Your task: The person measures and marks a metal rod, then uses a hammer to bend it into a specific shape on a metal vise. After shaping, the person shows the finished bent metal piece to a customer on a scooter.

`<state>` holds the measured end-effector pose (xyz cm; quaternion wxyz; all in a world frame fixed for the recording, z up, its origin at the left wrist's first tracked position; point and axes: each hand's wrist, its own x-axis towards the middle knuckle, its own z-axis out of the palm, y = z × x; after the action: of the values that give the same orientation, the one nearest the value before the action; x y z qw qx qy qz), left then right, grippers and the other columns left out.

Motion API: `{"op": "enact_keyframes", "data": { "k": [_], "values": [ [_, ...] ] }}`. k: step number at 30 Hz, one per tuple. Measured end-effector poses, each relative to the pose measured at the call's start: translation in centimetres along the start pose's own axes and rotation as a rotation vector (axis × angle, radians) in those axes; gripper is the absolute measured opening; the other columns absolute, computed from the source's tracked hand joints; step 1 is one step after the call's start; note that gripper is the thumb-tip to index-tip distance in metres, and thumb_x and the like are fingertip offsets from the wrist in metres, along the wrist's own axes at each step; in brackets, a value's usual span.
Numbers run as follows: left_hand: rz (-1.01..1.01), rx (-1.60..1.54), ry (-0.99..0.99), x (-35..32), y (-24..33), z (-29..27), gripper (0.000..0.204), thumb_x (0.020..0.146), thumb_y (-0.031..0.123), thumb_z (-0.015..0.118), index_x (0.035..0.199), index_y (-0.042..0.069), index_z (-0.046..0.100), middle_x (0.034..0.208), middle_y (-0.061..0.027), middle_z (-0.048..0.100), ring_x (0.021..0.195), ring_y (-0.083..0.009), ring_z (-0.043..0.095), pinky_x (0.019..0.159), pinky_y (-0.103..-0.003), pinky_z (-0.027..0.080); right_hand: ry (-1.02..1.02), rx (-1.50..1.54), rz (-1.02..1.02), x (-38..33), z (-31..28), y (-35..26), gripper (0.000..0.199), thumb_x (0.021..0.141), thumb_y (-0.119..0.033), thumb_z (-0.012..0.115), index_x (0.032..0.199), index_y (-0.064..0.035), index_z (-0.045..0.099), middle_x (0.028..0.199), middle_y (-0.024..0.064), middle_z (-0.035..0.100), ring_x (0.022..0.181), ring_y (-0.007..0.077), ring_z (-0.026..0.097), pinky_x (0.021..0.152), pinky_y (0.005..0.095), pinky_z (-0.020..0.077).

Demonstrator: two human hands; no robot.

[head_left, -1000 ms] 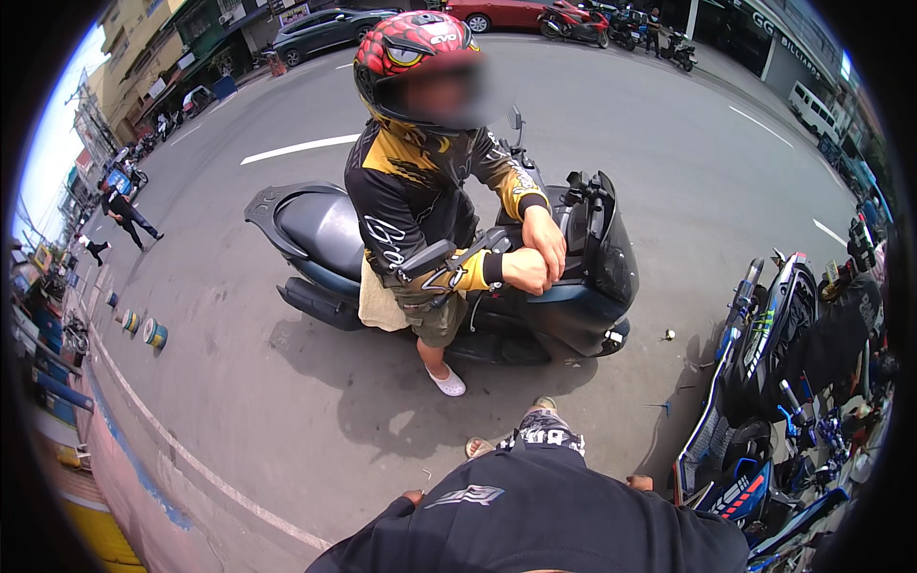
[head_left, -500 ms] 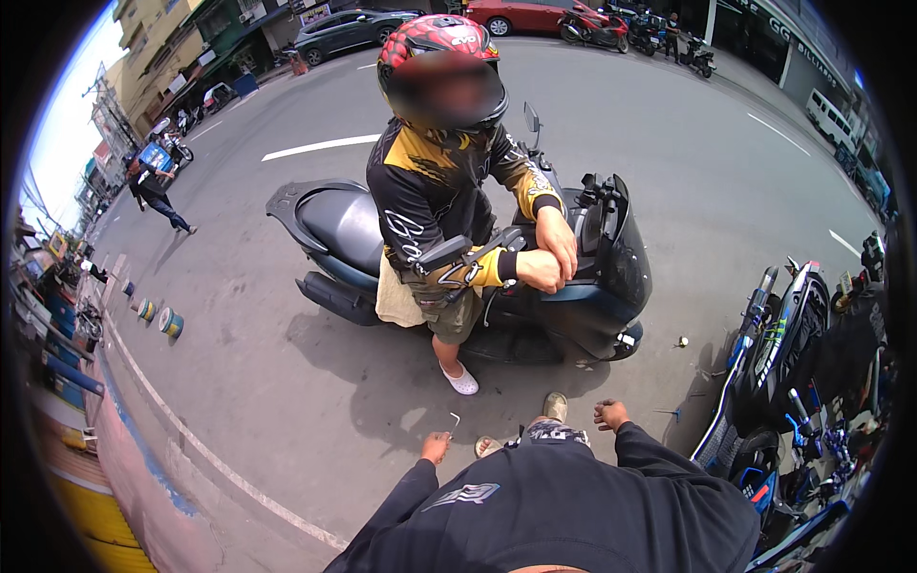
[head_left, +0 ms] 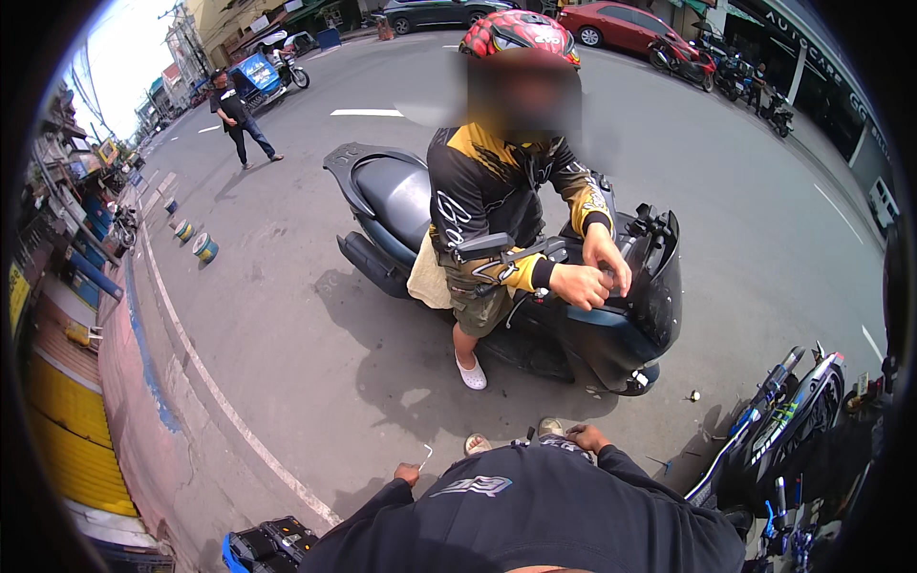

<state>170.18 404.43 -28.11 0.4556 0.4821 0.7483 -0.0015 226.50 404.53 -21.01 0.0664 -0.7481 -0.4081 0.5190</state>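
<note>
My left hand (head_left: pixel 408 473) is closed on a thin, bent silver hex key (head_left: pixel 426 456), which points up past my fingers. My right hand (head_left: pixel 587 438) hangs low beside my leg, fingers loosely apart, with nothing visible in it. In front of me stands a dark blue scooter (head_left: pixel 564 329). A person (head_left: pixel 487 186) in a red helmet and a black and yellow jersey sits on it. Their two hands meet near the handlebar, in front of the windshield (head_left: pixel 661 286). A beige cloth (head_left: pixel 430 275) hangs by the seat.
Parked motorcycles (head_left: pixel 774 430) line the right side. A small blue-handled tool (head_left: pixel 661 464) and a pale round object (head_left: pixel 694 395) lie on the pavement. A black and blue object (head_left: pixel 272 544) is at lower left. Painted buckets (head_left: pixel 205 248) stand along the kerb, near a walking person (head_left: pixel 239 119).
The view has swung left, so the scooter and rider sit further right. My right hand has drawn in toward my leg. The rider's hands have shifted slightly. My left hand still holds the hex key.
</note>
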Motion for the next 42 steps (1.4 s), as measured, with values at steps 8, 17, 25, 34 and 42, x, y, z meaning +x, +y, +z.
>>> {"op": "enact_keyframes", "data": {
  "k": [8, 17, 25, 34, 42],
  "values": [
    [0.098, -0.597, 0.478, -0.3, 11.1, 3.4, 0.038, 0.096, 0.034, 0.070, 0.112, -0.001, 0.068, 0.102, -0.0162, 0.076, 0.095, -0.0275, 0.073, 0.088, -0.038, 0.055, -0.144, -0.259, -0.205, 1.9, -4.5, -2.4, 0.043, 0.089, -0.038, 0.076, 0.124, -0.0130, 0.076, 0.122, 0.0121, 0.075, 0.117, 0.0263, 0.069, 0.104, 0.0367, 0.0503],
    [0.635, -0.973, 0.515, -10.2, 33.4, 4.7, 0.034, 0.106, 0.026, 0.062, 0.129, 0.001, 0.058, 0.106, -0.0123, 0.072, 0.083, -0.0138, 0.068, 0.080, -0.030, 0.056, -0.660, 0.059, -0.554, -1.9, -8.7, -14.4, 0.062, 0.093, -0.039, 0.078, 0.137, 0.0022, 0.061, 0.128, 0.0139, 0.069, 0.121, 0.0232, 0.065, 0.106, 0.0346, 0.0490],
    [0.766, -1.556, 0.438, -24.4, 45.0, -1.0, 0.032, 0.111, 0.026, 0.050, 0.137, 0.005, 0.048, 0.105, -0.0108, 0.063, 0.051, -0.0035, 0.046, 0.040, -0.019, 0.036, -0.770, 0.006, -0.997, -11.2, -9.2, -22.3, 0.060, 0.102, -0.040, 0.067, 0.148, -0.0061, 0.050, 0.143, 0.0153, 0.058, 0.133, 0.0242, 0.053, 0.113, 0.0407, 0.0421],
    [0.745, -1.364, 0.885, -28.2, 45.8, -4.9, 0.041, 0.111, 0.030, 0.051, 0.141, 0.003, 0.048, 0.122, -0.0141, 0.062, 0.080, -0.0147, 0.065, 0.075, -0.032, 0.055, -0.750, 0.392, -0.965, -11.7, -10.6, -21.7, 0.027, 0.109, -0.027, 0.057, 0.110, -0.0014, 0.065, 0.084, -0.0037, 0.056, 0.080, 0.0066, 0.048, 0.076, 0.0257, 0.0439],
    [0.851, -1.410, 0.568, -30.2, 44.3, -7.8, 0.059, 0.111, 0.055, 0.036, 0.130, 0.002, 0.055, 0.093, -0.0119, 0.065, 0.070, -0.0135, 0.060, 0.059, -0.027, 0.050, -0.282, 0.171, -1.095, -14.6, -17.5, -21.2, 0.029, 0.105, -0.027, 0.064, 0.107, 0.0013, 0.071, 0.084, 0.0079, 0.068, 0.073, 0.0129, 0.059, 0.067, 0.0295, 0.0472]
  ]
}}
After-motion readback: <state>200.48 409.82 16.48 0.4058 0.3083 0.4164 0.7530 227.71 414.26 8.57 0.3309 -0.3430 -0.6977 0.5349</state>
